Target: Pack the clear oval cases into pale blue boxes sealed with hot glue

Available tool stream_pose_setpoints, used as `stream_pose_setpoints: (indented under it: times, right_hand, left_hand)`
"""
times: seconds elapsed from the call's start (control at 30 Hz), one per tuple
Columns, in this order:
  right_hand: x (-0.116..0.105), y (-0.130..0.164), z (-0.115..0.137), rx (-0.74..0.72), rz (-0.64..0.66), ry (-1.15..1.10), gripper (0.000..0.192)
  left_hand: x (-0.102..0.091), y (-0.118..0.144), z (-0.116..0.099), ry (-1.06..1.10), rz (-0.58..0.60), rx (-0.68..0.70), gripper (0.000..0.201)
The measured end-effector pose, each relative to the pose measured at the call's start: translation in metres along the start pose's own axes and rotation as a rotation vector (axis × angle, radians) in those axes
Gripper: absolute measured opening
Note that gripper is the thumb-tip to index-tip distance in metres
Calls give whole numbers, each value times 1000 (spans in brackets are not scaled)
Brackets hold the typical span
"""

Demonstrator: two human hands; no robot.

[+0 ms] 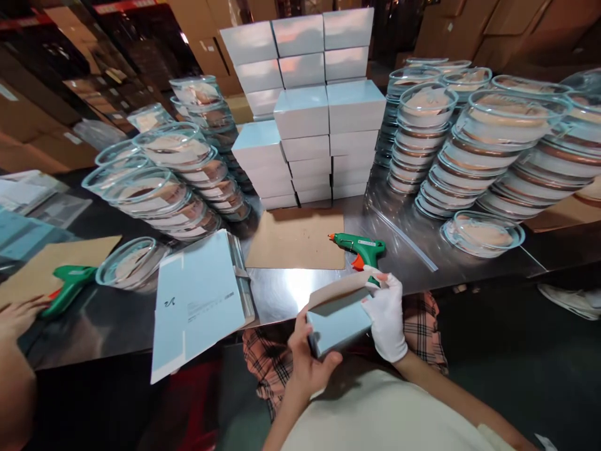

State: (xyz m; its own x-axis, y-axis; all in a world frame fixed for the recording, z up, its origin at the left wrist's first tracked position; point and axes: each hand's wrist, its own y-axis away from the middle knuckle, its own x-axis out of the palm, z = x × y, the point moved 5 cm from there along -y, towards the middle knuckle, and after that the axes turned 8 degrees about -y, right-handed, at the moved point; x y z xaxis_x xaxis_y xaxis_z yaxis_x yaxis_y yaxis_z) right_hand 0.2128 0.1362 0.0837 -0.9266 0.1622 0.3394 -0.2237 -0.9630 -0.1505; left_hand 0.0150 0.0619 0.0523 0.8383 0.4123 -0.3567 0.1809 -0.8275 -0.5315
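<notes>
Head view: left hand (307,360) is gripping the pale blue box (339,326) at lap level by the table edge (282,316); gloved right hand (387,316) is pinching its open flap (340,289). Best keeping the flap square while pressing; green glue gun (361,247) is lying just beyond.

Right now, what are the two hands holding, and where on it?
Both hold one light blue box. The left hand grips its lower left corner; the gloved right hand holds the right edge, fingers on the open flap.

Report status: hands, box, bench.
Left hand bare, gripping light blue box underneath. Gloved right hand holding its open flap. Green glue gun lying just beyond on the steel bench.
</notes>
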Motion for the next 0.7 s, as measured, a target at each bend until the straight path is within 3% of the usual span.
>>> stream_pose_setpoints:
  times: [0.07,0.17,0.23,0.3,0.4,0.53,0.6,0.7]
  right_hand:
    - [-8,-15,6,35,60,99,47]
    - [-30,-56,16,102,53,592,42]
    - [-39,-86,13,245,52,938,43]
    - [-40,-109,3,392,101,1065,36]
    - [-35,-128,-9,459,149,960,25]
    - [-34,-125,-5,466,149,713,19]
    - [-33,-114,4,440,137,616,28]
    - [-30,-91,27,234,19,393,50]
  left_hand:
    - [-9,1,1,-69,58,110,36]
    - [-30,1,17,-139,-60,17,24]
    - [-36,0,24,-133,-122,-39,23]
    - [-34,-5,27,-120,-102,-55,24]
    - [-27,-15,27,-96,-62,-104,24]
    - [-26,-23,29,-48,-146,-248,27]
    - [-24,-25,27,-33,-179,-293,29]
    - [-19,-31,18,-16,-176,-298,29]
